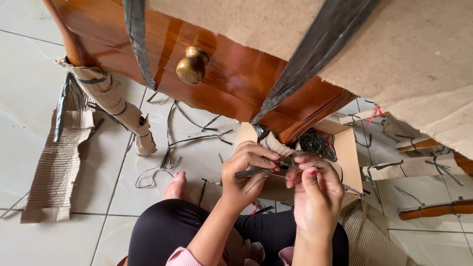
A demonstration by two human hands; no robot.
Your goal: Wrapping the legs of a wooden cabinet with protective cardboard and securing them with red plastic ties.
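My left hand [245, 172] and my right hand [315, 192] meet in front of me, both pinching a thin dark plastic strap [256, 172]. The strap runs from the wrapped leg [276, 143] of a glossy wooden piece of furniture [231, 64]. Brown cardboard wrapping [394, 54] covers the furniture's top right, crossed by a wide dark strap [315, 49]. A round brass knob [192, 65] sticks out of the drawer front. I sit on the floor in black trousers, with one bare foot [176, 186] showing.
An open cardboard box [350, 152] holding tangled straps sits behind my hands. Torn corrugated cardboard [54, 167] and cut straps [162, 162] litter the white tiles. Another wrapped leg [113, 103] stands at left. Wooden parts wrapped in cardboard [423, 165] lie at right.
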